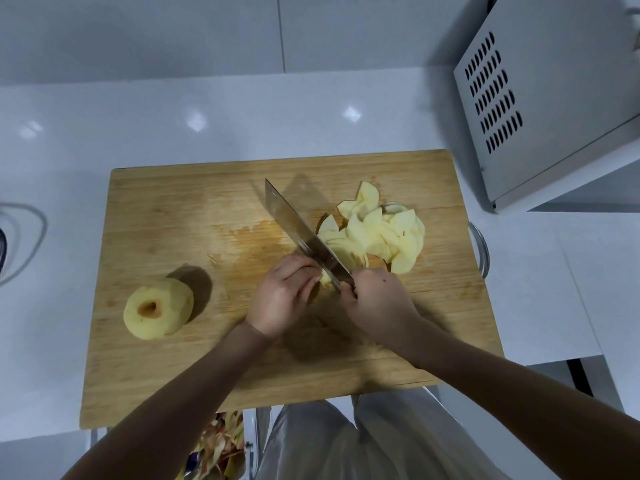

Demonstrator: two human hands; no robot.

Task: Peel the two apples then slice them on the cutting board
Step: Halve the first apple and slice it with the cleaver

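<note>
A wooden cutting board (180,216) lies on the white counter. A whole peeled apple (158,309) stands at the board's left side. A heap of pale apple slices (379,233) lies at the right of the board. My right hand (379,303) grips the handle of a cleaver (301,233), whose blade points away and to the left. My left hand (284,296) pins a small leftover apple piece (325,279) against the blade; most of that piece is hidden by my fingers.
A grey metal appliance with vent slots (540,109) stands at the back right. A glass bowl rim (482,249) shows at the board's right edge. Apple peelings (221,445) lie in a bin below the counter's front edge. A rounded object (20,237) sits at far left.
</note>
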